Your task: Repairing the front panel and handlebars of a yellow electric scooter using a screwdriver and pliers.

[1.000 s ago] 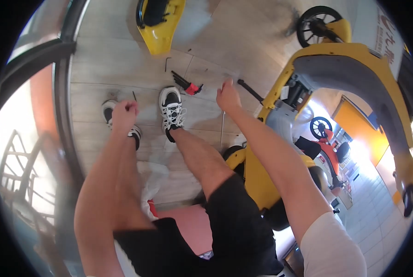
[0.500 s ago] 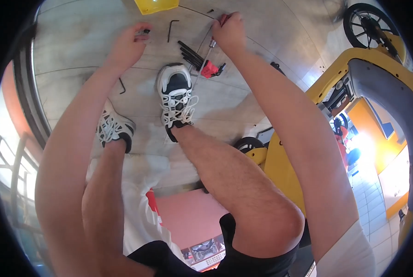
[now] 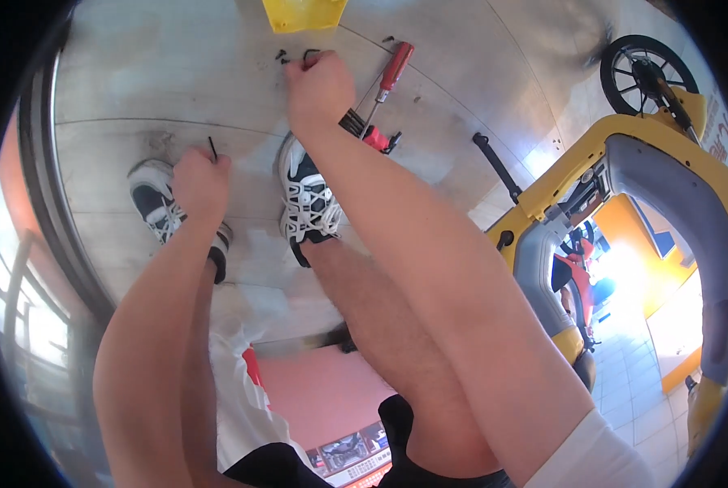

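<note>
The left hand (image 3: pixel 200 184) is pinched narrow on a small black hex key (image 3: pixel 212 146), whose straight end sticks up past the fingers, just above the left sneaker (image 3: pixel 154 203). The right hand (image 3: pixel 321 91) is curled over a second hex key (image 3: pixel 311 54) at the floor (image 3: pixel 242 89); only its bent black end shows, so whether it is fully gripped I cannot tell. Small dark screws (image 3: pixel 282 56) lie just left of those fingers, and a yellow panel (image 3: pixel 304 15) lies beyond them. Right of the hand, a red-handled screwdriver (image 3: pixel 395 67) slants with its shaft across a red holder of black hex keys (image 3: pixel 377 139), partly hidden by the right wrist, near the right sneaker (image 3: pixel 309 199). A yellow-and-grey scooter (image 3: pixel 664 134) stands at the right.
</note>
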`<state>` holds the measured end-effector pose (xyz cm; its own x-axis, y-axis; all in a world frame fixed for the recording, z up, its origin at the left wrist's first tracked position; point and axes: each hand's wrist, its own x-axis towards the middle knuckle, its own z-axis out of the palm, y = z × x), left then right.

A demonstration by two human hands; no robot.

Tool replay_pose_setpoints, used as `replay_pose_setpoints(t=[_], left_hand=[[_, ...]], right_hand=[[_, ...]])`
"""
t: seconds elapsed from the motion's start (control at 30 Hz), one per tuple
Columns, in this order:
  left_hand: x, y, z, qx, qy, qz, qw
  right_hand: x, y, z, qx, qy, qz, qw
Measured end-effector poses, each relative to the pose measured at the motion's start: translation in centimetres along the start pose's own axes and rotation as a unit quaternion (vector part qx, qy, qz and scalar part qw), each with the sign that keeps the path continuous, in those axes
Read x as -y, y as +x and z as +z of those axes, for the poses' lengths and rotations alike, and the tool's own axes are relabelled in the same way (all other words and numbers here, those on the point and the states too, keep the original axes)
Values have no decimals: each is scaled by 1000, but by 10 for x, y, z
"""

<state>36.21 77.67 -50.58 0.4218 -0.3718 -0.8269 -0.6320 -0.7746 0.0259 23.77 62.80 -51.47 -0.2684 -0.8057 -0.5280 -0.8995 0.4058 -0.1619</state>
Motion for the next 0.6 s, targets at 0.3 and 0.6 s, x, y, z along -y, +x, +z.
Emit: replay_pose_setpoints(t=[0.3,0.6], left_hand=[[23,-8,-7,-113,-84,37,989],[17,-164,-140,25,-259,210,942]], right_hand=[[-29,-26,-50,-23,76,-18,997],[-48,-160,-250,45,134,-2,990]])
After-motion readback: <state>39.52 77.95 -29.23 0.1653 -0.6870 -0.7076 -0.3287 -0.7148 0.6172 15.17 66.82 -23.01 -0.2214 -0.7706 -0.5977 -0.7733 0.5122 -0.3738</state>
